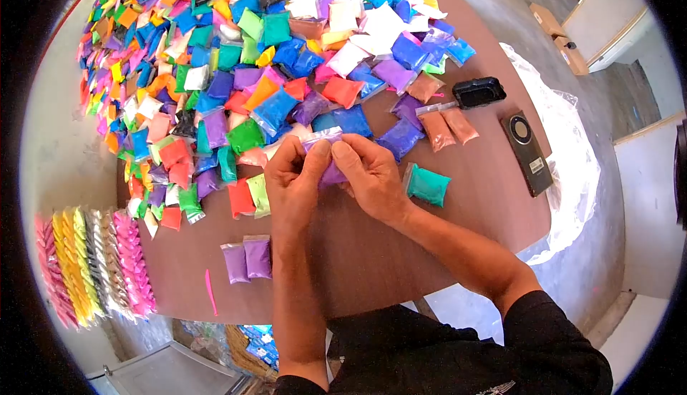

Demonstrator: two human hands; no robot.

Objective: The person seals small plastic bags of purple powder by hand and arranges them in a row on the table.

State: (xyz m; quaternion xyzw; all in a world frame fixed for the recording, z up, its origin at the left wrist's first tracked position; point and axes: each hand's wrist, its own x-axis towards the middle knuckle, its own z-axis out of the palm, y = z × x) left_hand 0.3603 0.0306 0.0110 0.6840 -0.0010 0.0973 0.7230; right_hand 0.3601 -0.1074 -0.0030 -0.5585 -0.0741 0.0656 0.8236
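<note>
Between my two hands is a small clear bag of purple stuff [333, 174], its top edge pinched by the thumbs and fingers. My left hand [292, 180] closes on the bag's left side, and my right hand [373, 179] grips the right side. Fingers cover much of the bag. Two more purple bags [247, 260] lie side by side to the left of my left forearm. A teal-green bag [429, 185] rests just right of my right hand. Beyond the hands, a pair of brown-orange bags [447, 126] lies on the table.
A large heap of many-coloured bags [272, 73] covers the far left of the brown table [401, 266]. Rows of bundled bags [93, 266] hang over the left edge. A pink stick [210, 292], black tray [478, 92] and dark flat box [527, 153] lie around; plastic sheeting [576, 180] sits beyond.
</note>
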